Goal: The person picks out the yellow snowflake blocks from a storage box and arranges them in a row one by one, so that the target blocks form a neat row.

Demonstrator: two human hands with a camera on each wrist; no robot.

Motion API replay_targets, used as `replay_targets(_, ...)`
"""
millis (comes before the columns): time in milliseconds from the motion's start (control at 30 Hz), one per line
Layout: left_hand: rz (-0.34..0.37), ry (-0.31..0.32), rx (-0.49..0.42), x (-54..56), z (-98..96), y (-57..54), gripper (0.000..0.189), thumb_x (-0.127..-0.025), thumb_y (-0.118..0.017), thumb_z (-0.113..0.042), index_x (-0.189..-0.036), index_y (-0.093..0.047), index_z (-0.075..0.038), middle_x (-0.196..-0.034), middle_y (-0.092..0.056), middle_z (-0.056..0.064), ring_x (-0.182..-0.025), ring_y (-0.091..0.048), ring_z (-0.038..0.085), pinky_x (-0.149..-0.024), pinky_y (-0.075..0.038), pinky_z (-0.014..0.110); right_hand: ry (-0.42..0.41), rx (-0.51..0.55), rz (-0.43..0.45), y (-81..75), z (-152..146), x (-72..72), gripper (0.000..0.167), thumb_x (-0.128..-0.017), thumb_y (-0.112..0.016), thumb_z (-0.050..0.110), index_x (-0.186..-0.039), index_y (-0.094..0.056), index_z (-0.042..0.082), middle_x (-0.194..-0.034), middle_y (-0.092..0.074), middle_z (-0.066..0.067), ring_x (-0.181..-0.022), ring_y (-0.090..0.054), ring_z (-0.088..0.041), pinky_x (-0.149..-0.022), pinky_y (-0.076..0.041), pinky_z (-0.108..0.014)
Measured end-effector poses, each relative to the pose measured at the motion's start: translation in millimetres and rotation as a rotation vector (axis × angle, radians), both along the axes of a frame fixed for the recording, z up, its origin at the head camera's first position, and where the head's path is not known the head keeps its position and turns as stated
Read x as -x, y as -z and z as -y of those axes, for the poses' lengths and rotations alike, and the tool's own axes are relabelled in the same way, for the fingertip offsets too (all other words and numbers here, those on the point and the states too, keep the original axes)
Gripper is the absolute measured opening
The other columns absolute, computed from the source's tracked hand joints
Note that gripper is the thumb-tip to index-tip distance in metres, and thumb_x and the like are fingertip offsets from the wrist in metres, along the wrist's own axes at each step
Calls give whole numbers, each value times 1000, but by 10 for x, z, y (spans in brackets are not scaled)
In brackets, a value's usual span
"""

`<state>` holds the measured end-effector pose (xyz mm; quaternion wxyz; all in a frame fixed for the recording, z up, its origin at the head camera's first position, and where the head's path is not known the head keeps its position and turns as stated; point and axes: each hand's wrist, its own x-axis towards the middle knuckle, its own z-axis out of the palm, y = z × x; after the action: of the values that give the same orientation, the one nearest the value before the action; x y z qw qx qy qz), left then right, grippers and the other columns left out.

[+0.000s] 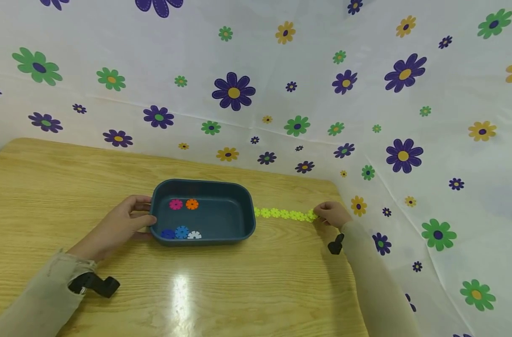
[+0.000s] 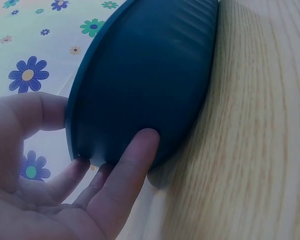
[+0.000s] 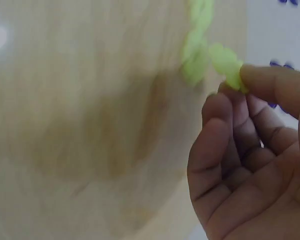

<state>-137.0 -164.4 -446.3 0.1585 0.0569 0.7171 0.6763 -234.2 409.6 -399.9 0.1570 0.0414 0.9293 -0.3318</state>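
Note:
On the wooden table stands a dark blue plastic tray (image 1: 203, 242). My left hand (image 1: 127, 217) holds its left end, thumb at the rim and other fingertips against the outer wall (image 2: 140, 75). Inside lie notched plastic snowflake discs: a pink disc (image 1: 175, 204) and an orange disc (image 1: 192, 204) toward the back, with a dark blue disc (image 1: 168, 234), a lighter blue disc (image 1: 181, 232) and a white disc (image 1: 194, 235) along the front. A row of yellow snowflake discs (image 1: 284, 214) runs right from the tray. At its right end my right hand (image 1: 331, 214) pinches a yellow disc (image 3: 226, 65) between thumb and fingers.
The wooden table (image 1: 222, 290) reaches back to a white flower-printed cloth (image 1: 256, 70), which also hangs along the right side close to my right arm. Black wrist mounts (image 1: 96, 283) stick out from both sleeves.

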Motion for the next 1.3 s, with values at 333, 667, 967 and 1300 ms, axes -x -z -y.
replay_targets(333,-7,-1,3,-16,6,-11,64,-104,-62,-13,-153,-26,7,-146,-37,32,-121,-58,34,-88,-63,43,100,-14,35,201,-298,8,31,-105,-60,26,-116,-68,-1,-99,-72,-6,-84,-66,-14,-73,-57,-27)
replay_targets(667,-10,2,-8,-4,0,14,64,-104,-61,-12,-154,-25,7,-146,-37,32,-118,-60,28,-87,-63,43,195,78,46,215,-352,-38,33,-109,-55,25,-123,-62,-4,-94,-67,-2,-80,-62,-12,-69,-56,-25)
replay_targets(967,-4,2,-16,-6,8,8,63,-105,-60,-11,-154,-25,8,-146,-37,32,-115,-62,24,-87,-63,44,143,-48,-34,317,-349,95,26,-103,-62,25,-113,-69,1,-99,-70,-8,-81,-63,-18,-71,-55,-28)
replay_targets(1300,-10,7,-17,-9,15,5,63,-105,-61,-12,-153,-25,7,-146,-37,32,-115,-63,24,-87,-63,43,109,-92,-51,355,-310,82,23,-102,-63,26,-109,-68,4,-100,-67,-8,-83,-60,-20,-73,-53,-31)
